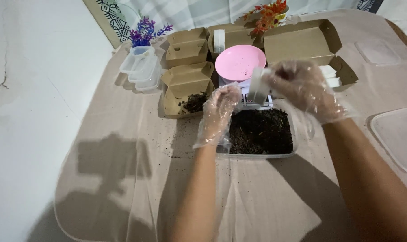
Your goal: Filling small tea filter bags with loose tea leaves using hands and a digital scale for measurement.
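Observation:
Both my hands wear thin clear plastic gloves. My right hand point(304, 87) holds a small white pouch point(258, 85) by its upper edge, just above the far rim of a clear plastic tub point(257, 154) filled with dark loose material point(261, 131). My left hand point(218, 114) hovers over the tub's left edge with fingers curled loosely, close to the pouch's lower end. Behind the pouch sits a pink bowl point(239, 62) on a small scale.
Open brown cardboard boxes point(188, 85) stand left of the tub, one holding some dark material. A larger open box point(302, 42) with white pouches is behind my right hand. Stacked clear containers point(143, 67), artificial flowers point(145, 31) and a clear lid point(398, 134) lie around.

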